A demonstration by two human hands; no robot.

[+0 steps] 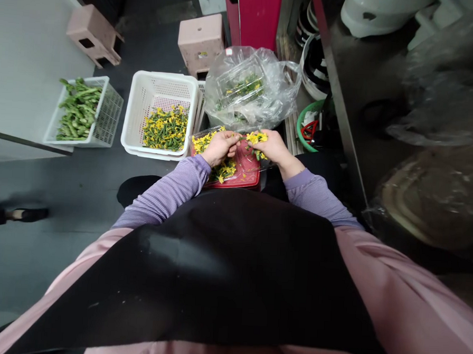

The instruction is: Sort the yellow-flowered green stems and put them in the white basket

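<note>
My right hand (pixel 275 146) is closed around a small bunch of yellow-flowered baby cucumbers (pixel 256 138), some green ends hanging below the fingers. Close beside it, my left hand (pixel 222 147) pinches at the near side of the bunch; a thin green piece seems to be between its fingertips, though it is too small to make out well. Under both hands lies a clear plastic tray (pixel 245 159) on a red lid or board (pixel 236 185). More yellow flowers (pixel 224 171) rest in the tray's left part, partly hidden by my left hand and wrist.
A white basket (pixel 130 124) of the same flowered cucumbers stands left, with a basket (pixel 98 133) of green stalks farther left. Ahead is a clear plastic bag (pixel 278 102) with packed trays. Pink stools (pixel 202 38), a green basin (pixel 302 133) and a metal counter edge (pixel 346 114) surround me. A person's shoe (pixel 34 215) shows at left.
</note>
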